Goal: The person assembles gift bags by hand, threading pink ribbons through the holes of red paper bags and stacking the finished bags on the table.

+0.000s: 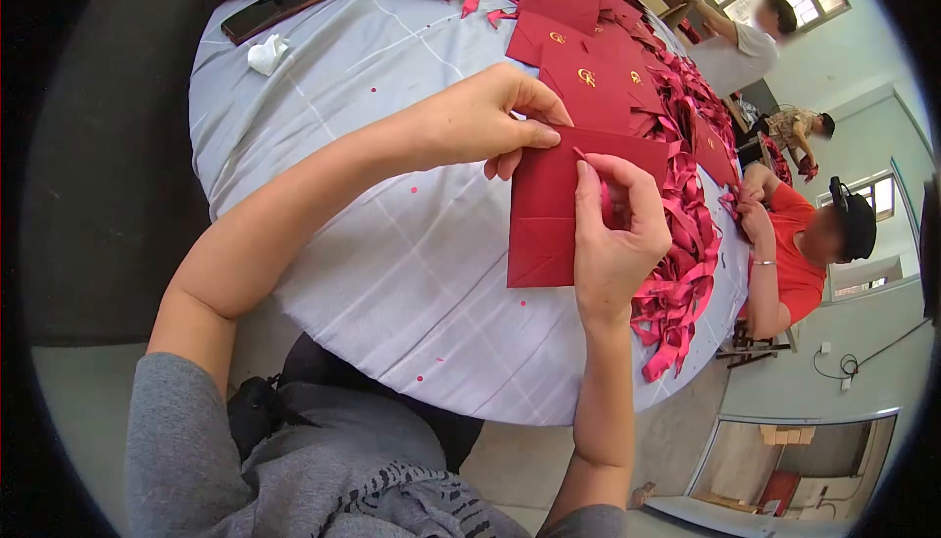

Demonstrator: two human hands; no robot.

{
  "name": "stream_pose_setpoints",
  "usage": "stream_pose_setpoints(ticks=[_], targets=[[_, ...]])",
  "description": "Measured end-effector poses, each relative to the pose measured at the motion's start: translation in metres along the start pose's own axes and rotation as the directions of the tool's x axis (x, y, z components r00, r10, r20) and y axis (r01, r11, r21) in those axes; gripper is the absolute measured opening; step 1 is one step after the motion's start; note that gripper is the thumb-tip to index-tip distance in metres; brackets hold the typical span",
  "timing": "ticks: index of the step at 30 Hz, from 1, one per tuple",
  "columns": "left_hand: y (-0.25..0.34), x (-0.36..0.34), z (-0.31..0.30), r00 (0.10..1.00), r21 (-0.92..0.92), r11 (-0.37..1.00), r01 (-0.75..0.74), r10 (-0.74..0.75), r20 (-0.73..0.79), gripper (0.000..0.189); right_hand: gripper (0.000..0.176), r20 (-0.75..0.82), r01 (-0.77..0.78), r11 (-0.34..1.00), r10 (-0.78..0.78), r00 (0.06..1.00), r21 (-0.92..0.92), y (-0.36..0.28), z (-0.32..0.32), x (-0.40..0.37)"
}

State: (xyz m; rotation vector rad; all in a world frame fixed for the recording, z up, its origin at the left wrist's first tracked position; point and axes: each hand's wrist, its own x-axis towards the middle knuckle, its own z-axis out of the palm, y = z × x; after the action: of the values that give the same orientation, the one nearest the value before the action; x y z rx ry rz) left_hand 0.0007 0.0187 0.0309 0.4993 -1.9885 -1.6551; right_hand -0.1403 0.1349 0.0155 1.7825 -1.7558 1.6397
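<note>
— Starting at the left hand (480, 122): gripping what?

— Pinching the top edge of the red paper bag (544, 215), thumb and forefinger pressed together, the other fingers curled rather than spread. Centre of the frame.

— And the right hand (618, 234)?

— Just below and to the right of it. Nipping a thin ribbon end (591, 168) between thumb and fingertips, close against the bag's top edge. Cannot tell whether threaded through a hole there: hidden behind the thumb.

— Lying where, that bag?

— Over the cloth-covered counter (392, 244), flat or nearly so. Hard to say whether resting on it or lifted a little.

— Farther out?

— Just beside the bag, to the right, a heap of loose red ribbons (686, 283). Above, toward upper centre, overlapping gold-marked bags (588, 77). At upper left, a dark phone (279, 7) and a crumpled tissue (267, 53), well apart from both hands. At the right edge, a co-worker's hands (750, 207) near the same ribbons.

— Likely trouble from here?

— Probably a slip of the ribbon end, given so slight a pinch. Possibly a crease or tear along the paper edge, from pulling too hard against the left grip. Also a snag on the heap, being so near, dragging a tangle along.
</note>
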Motion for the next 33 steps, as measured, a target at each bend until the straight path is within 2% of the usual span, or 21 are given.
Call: stream_pose_setpoints(ticks=[5,7,8,12,16,18,20,22,23,25,26,28,29,30,32,33], targets=[[0.005,-0.004,0.004,0.999,0.031,0.999,-0.029,0.03,-0.023,0.016,0.015,-0.022,0.037,0.999,-0.037,0.999,0.026,0.001,0.002,-0.001],[0.006,-0.004,0.005,0.998,0.034,0.998,-0.052,0.053,-0.022,0.016,0.015,0.014,0.061,0.997,-0.061,0.998,-0.039,-0.003,-0.001,0.0],[0.006,-0.004,0.006,0.997,0.035,0.997,-0.072,0.073,-0.021,0.017,0.016,0.014,0.14,0.987,-0.139,0.99,-0.073,-0.003,-0.001,0.002],[0.008,-0.008,0.012,0.988,0.095,0.988,-0.118,0.126,-0.088,0.019,0.016,0.037,0.266,0.951,-0.263,0.964,-0.157,-0.01,-0.004,0.006],[0.006,-0.007,0.016,0.979,0.121,0.98,-0.16,0.173,-0.108,0.021,0.014,0.078,0.296,0.928,-0.286,0.955,-0.228,-0.016,-0.007,0.007],[0.006,-0.008,0.019,0.954,0.114,0.963,-0.245,0.26,-0.15,0.019,0.014,0.083,0.287,0.927,-0.275,0.958,-0.242,-0.018,-0.007,0.008],[0.002,-0.008,0.021,0.957,0.085,0.966,-0.246,0.256,-0.137,0.02,0.013,0.087,0.276,0.926,-0.262,0.961,-0.259,-0.02,-0.006,0.007],[-0.006,-0.006,0.023,0.932,0.16,0.931,-0.328,0.347,-0.107,0.017,0.012,0.098,0.219,0.94,-0.2,0.975,-0.261,-0.023,-0.005,0.007],[0.003,-0.01,0.023,0.943,0.189,0.938,-0.29,0.313,-0.109,0.018,0.011,0.086,0.22,0.948,-0.206,0.975,-0.23,-0.023,-0.005,0.007],[0.004,-0.011,0.021,0.928,0.232,0.913,-0.335,0.362,-0.084,0.019,0.009,0.085,0.099,0.989,-0.09,0.992,-0.114,-0.023,-0.009,0.009],[0.007,-0.012,0.02,0.916,0.27,0.891,-0.366,0.396,-0.064,0.02,0.015,0.112,-0.097,0.991,0.087,0.99,0.089,-0.024,-0.008,0.01],[0.015,-0.017,0.018,0.886,0.397,0.819,-0.414,0.463,-0.03,0.022,0.027,0.152,-0.254,0.953,0.23,0.961,0.166,-0.035,-0.017,0.011],[0.021,-0.021,0.017,0.877,0.479,0.769,-0.424,0.481,0.003,0.023,0.037,0.167,-0.205,0.978,0.198,0.966,0.028,-0.038,-0.02,0.011],[0.018,-0.021,0.016,0.823,0.547,0.679,-0.489,0.567,0.032,0.023,0.031,0.156,-0.202,0.978,0.208,0.966,-0.056,-0.042,-0.023,0.01],[0.023,-0.025,0.016,0.818,0.606,0.624,-0.493,0.569,0.08,0.023,0.024,0.236,-0.094,0.968,0.15,0.96,-0.232,-0.046,-0.027,0.011],[0.024,-0.027,0.017,0.816,0.644,0.589,-0.488,0.569,0.098,0.021,0.02,0.224,0.04,0.93,0.047,0.974,-0.366,-0.054,-0.03,0.013]])
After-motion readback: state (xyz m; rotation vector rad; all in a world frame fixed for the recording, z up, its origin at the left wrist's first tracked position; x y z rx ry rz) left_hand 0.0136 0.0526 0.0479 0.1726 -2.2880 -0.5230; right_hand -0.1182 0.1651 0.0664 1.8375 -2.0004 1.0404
